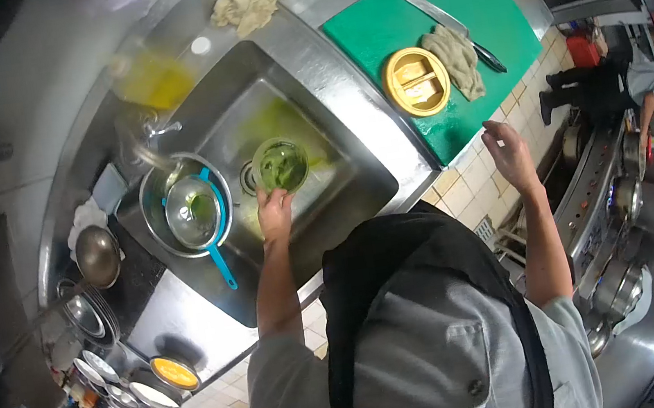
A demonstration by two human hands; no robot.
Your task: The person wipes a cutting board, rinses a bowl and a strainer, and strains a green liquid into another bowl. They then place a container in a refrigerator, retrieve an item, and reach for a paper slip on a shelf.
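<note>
My left hand (274, 212) grips the near rim of a small clear bowl (306, 175) with green leafy bits in it. The bowl is held over the metal sink (350, 193), beside the drain. Green liquid is spread over the sink floor behind it. To the left, a strainer with a blue rim and handle (222, 269) rests in a steel mixing bowl (146, 199), with some green matter inside. My right hand (509, 154) hovers off the counter's edge, near the green cutting board (366, 29). Its fingers are loosely curled and apart, with nothing visible in them.
On the board are a long knife (434, 10), a cloth (454, 59) and a round yellow divided container (417, 82). A faucet (150, 149) stands behind the sink. Several bowls and pans fill the left side. A co-worker (645, 79) stands by the stove at right.
</note>
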